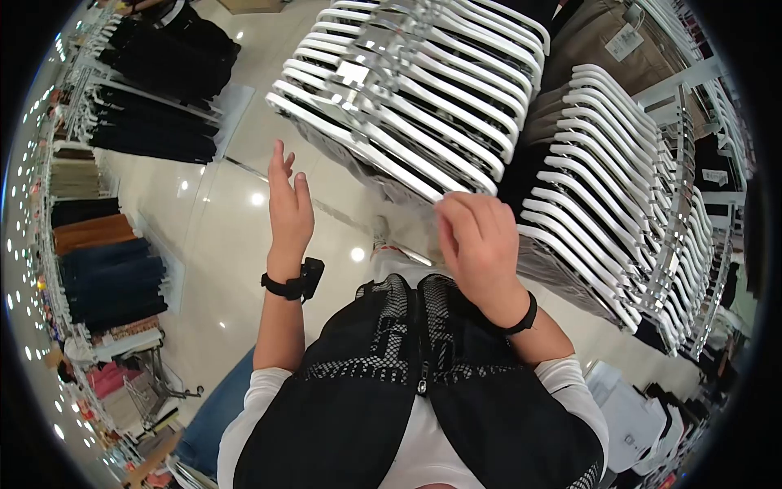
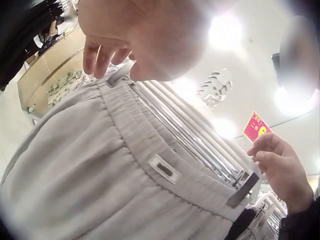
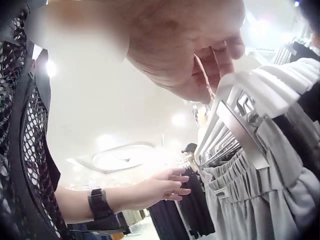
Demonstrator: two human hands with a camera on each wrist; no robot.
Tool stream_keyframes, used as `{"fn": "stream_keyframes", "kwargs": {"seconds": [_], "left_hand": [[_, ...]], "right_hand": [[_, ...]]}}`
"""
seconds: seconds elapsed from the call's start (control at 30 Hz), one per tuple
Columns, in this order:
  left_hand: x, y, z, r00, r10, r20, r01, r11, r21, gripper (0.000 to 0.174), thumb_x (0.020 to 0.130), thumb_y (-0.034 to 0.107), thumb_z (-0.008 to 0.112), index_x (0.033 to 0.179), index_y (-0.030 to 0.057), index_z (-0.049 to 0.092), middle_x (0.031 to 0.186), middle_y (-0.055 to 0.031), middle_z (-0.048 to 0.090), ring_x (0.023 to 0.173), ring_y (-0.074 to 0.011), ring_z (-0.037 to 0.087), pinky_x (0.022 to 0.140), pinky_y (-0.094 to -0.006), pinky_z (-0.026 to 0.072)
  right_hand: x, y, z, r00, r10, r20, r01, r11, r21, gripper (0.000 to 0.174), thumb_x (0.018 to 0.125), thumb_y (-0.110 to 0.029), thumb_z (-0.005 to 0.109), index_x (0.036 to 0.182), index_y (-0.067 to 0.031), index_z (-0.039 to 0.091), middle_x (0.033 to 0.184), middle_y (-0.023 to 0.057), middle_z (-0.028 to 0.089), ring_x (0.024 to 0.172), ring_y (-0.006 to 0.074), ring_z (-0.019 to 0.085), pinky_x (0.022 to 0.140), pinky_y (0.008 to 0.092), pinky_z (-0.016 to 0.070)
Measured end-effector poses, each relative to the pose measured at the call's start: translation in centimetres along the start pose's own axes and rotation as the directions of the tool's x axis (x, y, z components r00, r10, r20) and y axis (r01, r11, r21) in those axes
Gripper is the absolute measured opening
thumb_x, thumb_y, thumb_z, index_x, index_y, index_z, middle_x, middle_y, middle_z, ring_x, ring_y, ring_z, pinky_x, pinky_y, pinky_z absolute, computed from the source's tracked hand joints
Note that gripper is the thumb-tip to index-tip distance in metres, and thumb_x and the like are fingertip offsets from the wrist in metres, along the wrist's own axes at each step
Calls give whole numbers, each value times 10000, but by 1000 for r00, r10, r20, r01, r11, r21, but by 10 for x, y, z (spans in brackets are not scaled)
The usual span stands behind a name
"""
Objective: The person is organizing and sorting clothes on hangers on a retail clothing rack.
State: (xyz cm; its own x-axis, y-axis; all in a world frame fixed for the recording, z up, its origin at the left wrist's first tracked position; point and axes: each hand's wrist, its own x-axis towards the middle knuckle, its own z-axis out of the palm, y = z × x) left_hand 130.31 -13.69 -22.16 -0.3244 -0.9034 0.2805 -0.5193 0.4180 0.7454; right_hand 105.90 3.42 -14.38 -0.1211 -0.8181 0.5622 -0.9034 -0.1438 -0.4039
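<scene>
Light grey elastic-waist trousers (image 2: 65,160) hang from the front white hanger (image 1: 358,147), with a small label (image 2: 164,169) on the waistband. Metal clips (image 2: 244,189) hold the waist. My left hand (image 1: 291,208) is beside the hanger's left end, its fingers extended and apart from it in the head view. At the opposite end, my right hand (image 1: 481,244) has loosely bent fingers, with fingertips right at the hanger's tip. In the left wrist view that right hand (image 2: 282,167) appears just above the clip.
Many white hangers (image 1: 481,81) are packed closely behind the front one. A second rail of hangers (image 1: 586,171) stands to the right. Racks of dark trousers (image 1: 155,122) and jeans (image 1: 110,269) line the left, across a shiny tiled floor (image 1: 220,236).
</scene>
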Motion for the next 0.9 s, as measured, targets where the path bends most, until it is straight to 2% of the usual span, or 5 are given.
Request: {"fn": "stream_keyframes", "kwargs": {"seconds": [0.23,0.33,0.5,0.6,0.9], "left_hand": [[52,-130,10,925,-291,243,353,895,-274,585,1046,25,478,1599,1,290,1478,-209,548,1200,-276,667,964,-365,526],[70,-158,26,939,-220,264,270,948,-168,565,1040,14,495,1579,-4,328,1410,-195,604,1099,-231,695,884,-352,540],[79,-183,38,924,126,360,-90,989,-115,275,997,-14,550,1269,-22,517,1247,-278,618,1059,-488,615,887,-498,509],[79,-194,39,928,157,339,-126,986,-111,463,984,-44,532,1445,-38,486,1342,-248,627,1231,-400,623,1021,-426,501],[15,-189,38,829,-178,531,438,797,-416,373,1087,233,533,1409,52,581,1315,-122,692,1219,-229,656,1064,-381,489]], "right_hand": [[39,-25,30,989,96,109,-56,945,-323,262,817,-91,747,1045,-76,619,874,43,606,787,222,575,721,368,442],[42,-13,38,992,-10,122,48,948,-316,247,816,-123,747,991,-88,577,842,33,586,729,215,562,677,363,445],[41,-11,20,985,-128,112,160,921,-356,258,789,-142,747,931,-118,533,883,28,615,733,210,574,635,345,462],[34,-22,-3,979,-154,134,195,900,-391,276,778,-151,753,920,-118,519,904,44,643,740,210,601,600,324,463],[-8,-53,-111,959,-273,71,272,828,-491,327,694,-188,788,783,-92,489,884,71,677,710,252,644,527,339,479]]}}
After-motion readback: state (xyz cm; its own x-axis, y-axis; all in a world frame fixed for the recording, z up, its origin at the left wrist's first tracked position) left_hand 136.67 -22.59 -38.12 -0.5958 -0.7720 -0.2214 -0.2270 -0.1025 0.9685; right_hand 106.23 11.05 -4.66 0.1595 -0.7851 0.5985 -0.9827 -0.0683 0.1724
